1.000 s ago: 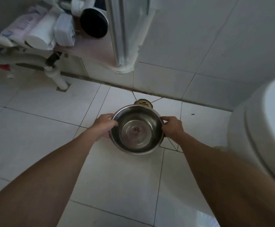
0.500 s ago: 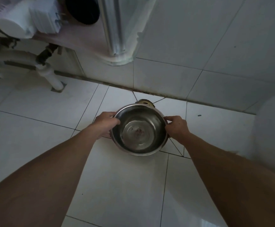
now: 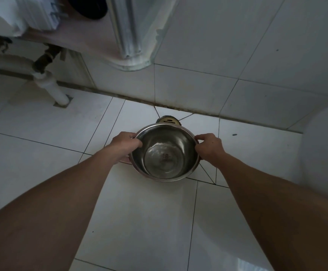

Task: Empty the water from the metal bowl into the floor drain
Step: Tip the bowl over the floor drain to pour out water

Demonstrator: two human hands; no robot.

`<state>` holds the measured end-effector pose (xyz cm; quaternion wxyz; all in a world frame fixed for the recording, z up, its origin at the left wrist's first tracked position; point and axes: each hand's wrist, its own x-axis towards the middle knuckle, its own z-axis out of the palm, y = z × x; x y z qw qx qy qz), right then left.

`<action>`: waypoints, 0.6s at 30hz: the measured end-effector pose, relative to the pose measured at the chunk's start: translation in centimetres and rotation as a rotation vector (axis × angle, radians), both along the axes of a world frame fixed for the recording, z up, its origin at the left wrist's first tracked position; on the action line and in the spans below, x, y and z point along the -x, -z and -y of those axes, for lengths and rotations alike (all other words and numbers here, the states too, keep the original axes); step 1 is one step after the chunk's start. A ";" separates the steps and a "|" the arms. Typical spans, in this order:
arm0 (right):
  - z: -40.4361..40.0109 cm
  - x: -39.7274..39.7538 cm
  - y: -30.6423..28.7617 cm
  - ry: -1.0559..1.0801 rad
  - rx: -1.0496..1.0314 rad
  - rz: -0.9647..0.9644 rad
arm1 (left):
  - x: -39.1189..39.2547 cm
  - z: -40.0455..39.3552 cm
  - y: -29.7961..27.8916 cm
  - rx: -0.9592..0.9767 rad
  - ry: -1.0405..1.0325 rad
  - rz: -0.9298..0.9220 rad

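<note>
**Bowl held at the drain, both hands on the rim**

Your left hand (image 3: 127, 143) and right hand (image 3: 210, 146) each pinch the rim of the metal bowl (image 3: 165, 153), fingers closed on it at opposite sides. The bowl's far edge sits just in front of the floor drain (image 3: 168, 120), hiding most of it. Wall (image 3: 198, 83) close behind the drain; open floor tile (image 3: 143, 222) toward you. White pipe (image 3: 50, 89) well off left. Right edge: pale blurred shape, can't identify. No readable markings.
</note>
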<state>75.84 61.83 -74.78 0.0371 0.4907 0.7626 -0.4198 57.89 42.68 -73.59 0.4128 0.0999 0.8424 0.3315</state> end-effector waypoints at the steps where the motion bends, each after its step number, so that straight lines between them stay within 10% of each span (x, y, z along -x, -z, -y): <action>1: 0.1 0.1 0.0 -0.001 0.005 0.002 | 0.1 0.0 0.1 0.004 0.000 -0.001; 18: 0.2 1.0 0.0 -0.010 0.085 0.032 | 0.8 0.0 0.7 0.042 -0.053 -0.026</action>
